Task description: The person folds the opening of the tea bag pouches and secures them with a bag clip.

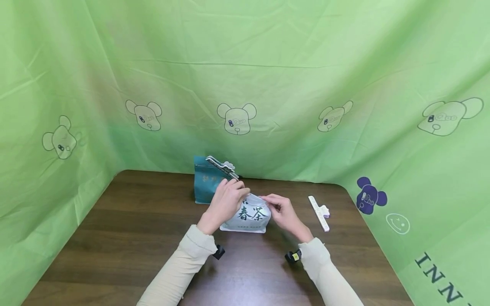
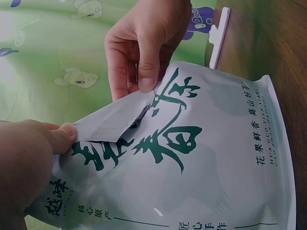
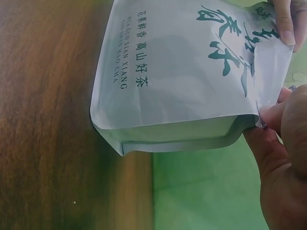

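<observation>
A white tea bag (image 1: 250, 216) with green lettering stands on the table between both hands. Its top edge is folded over toward the front, and the flap (image 2: 112, 117) shows plainly in the left wrist view. My left hand (image 1: 228, 199) pinches the left end of that fold, thumb on the front face. At the other end, my right hand (image 1: 282, 212) pinches the fold between thumb and fingers. In the right wrist view, the bag's side gusset (image 3: 187, 134) faces the camera.
Behind the left hand stands a teal bag (image 1: 204, 182) with a sealing clip (image 1: 222, 167) slanting across its top. Another white sealing clip (image 1: 319, 213) lies on the wooden table (image 1: 126, 238) at the right. A green printed curtain (image 1: 237, 76) hangs round the table's back and sides.
</observation>
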Tool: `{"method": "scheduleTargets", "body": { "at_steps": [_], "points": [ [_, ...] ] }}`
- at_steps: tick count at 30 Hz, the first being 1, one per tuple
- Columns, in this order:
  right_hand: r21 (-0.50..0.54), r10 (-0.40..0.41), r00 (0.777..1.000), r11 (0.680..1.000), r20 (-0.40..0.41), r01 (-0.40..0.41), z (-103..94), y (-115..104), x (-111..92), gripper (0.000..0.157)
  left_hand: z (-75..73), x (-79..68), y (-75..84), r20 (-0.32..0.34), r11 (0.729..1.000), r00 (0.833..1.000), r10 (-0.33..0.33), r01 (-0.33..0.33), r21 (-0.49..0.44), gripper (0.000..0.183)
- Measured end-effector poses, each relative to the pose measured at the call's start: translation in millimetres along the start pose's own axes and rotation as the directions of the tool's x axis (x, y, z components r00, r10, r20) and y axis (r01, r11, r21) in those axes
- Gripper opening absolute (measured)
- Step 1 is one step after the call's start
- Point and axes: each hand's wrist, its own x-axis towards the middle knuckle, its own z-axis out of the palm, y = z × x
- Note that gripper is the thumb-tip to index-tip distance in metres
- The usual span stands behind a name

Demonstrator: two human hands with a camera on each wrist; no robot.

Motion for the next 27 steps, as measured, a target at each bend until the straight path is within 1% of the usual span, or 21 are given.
{"method": "scheduleTargets", "body": {
  "at_steps": [4, 12, 15, 19, 21, 23, 26, 27],
  "points": [
    [-0.007, 0.008, 1.0, 1.0, 0.0, -0.008, 0.4, -1, 0, 0.034, -0.2, -0.4, 0.0, -0.003, 1.0, 1.0, -0.003, 0.003, -0.009, 0.012],
    [-0.015, -0.022, 1.0, 1.0, -0.007, 0.021, 0.0, -1, 1, 0.035, -0.1, 0.3, -1.3, 0.0, 1.0, 1.0, -0.004, 0.004, -0.017, 0.012],
    [-0.023, -0.019, 1.0, 1.0, -0.009, 0.018, -0.1, -2, 1, 0.036, 0.2, 0.7, -1.6, -0.01, 1.0, 1.0, -0.002, 0.001, -0.025, 0.012],
    [-0.039, -0.01, 1.0, 0.999, -0.014, 0.01, 0.1, -2, 1, 0.035, 1.1, 0.7, -2.0, 0.0, 1.0, 1.0, 0.001, -0.001, -0.028, 0.013],
    [-0.043, -0.015, 0.999, 0.999, -0.03, 0.014, 1.8, 4, -1, 0.035, 1.4, 0.8, -2.0, 0.008, 1.0, 1.0, 0.003, -0.002, -0.03, 0.013],
    [-0.039, 0.002, 0.999, 0.999, -0.048, -0.004, 4.0, 15, -4, 0.035, 1.9, 0.8, -2.3, 0.01, 1.0, 1.0, 0.002, -0.002, -0.03, 0.013],
    [-0.003, 0.035, 0.997, 0.999, -0.075, -0.035, 6.6, 33, -10, 0.034, 2.9, 0.8, -3.0, 0.005, 1.0, 1.0, -0.002, 0.002, -0.03, 0.013],
    [0.016, 0.054, 0.996, 0.998, -0.074, -0.053, 6.3, 33, -10, 0.033, 3.3, 0.6, -3.4, 0.0, 1.0, 1.0, -0.003, 0.003, -0.029, 0.013]
  ]
}}
